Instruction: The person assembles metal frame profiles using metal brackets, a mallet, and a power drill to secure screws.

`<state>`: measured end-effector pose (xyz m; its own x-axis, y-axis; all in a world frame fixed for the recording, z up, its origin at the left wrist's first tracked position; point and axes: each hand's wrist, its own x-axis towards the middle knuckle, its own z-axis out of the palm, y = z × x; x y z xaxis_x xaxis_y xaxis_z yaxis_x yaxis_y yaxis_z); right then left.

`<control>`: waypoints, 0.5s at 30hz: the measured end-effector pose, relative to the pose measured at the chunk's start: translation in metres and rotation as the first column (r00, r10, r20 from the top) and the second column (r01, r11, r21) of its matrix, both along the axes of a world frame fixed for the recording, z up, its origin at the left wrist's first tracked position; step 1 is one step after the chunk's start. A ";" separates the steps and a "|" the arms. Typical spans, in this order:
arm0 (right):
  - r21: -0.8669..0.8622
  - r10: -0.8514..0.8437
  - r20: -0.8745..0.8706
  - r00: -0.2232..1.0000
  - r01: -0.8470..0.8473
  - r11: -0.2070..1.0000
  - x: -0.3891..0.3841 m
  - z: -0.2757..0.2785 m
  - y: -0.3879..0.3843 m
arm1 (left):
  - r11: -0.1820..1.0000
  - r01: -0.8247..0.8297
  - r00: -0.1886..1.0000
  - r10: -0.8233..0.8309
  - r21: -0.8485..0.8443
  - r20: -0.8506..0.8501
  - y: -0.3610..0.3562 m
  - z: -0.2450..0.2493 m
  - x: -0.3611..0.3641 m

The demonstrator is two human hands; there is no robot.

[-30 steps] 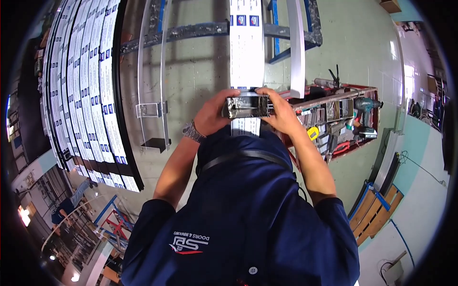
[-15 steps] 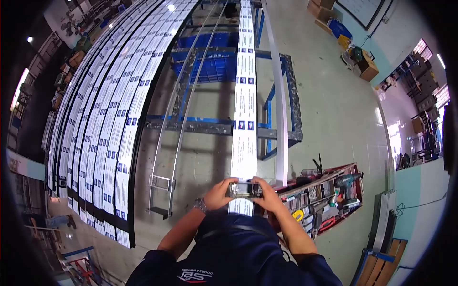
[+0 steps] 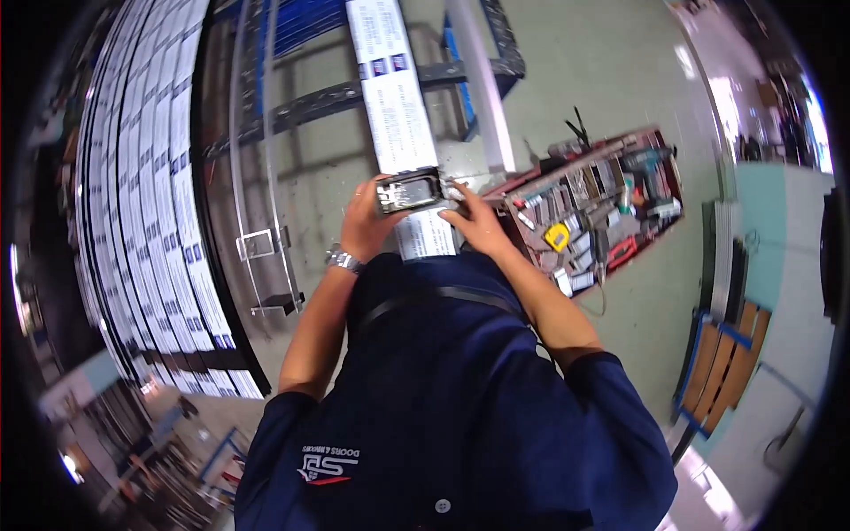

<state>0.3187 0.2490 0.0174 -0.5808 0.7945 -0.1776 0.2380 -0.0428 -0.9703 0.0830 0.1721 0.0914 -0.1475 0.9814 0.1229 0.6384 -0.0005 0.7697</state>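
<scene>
The left hand [image 3: 365, 223] is curled tight around one end of a metal block [image 3: 409, 191]. The right hand [image 3: 475, 223] pinches the other end. The block sits on the near end of the labelled strip [image 3: 394, 97], and a tool tray [image 3: 611, 190] lies right of the strip.

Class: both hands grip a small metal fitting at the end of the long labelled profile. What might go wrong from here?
1. The left hand and right hand wrap the metal fitting right at the end of the labelled profile; fingers might get pinched or cut on an edge.
2. The tool tray sits close beside the right forearm; a bump might knock tools out.
</scene>
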 end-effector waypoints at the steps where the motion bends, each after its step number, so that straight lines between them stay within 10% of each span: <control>1: -0.153 -0.015 -0.016 1.000 0.012 0.988 -0.001 0.001 -0.012 | 0.998 -0.035 0.999 0.035 -0.058 -0.013 0.000 0.001 -0.001; 15: 0.257 -0.232 -0.086 0.969 0.247 0.934 -0.026 0.001 -0.052 | 0.985 -0.096 0.993 0.104 -0.145 0.048 -0.006 -0.008 -0.001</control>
<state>0.2929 0.1970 0.0188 -0.3705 0.9251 0.0835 0.1998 0.1672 -0.9655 0.0819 0.1665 0.0833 -0.2480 0.9684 -0.0279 0.5860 0.1728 0.7917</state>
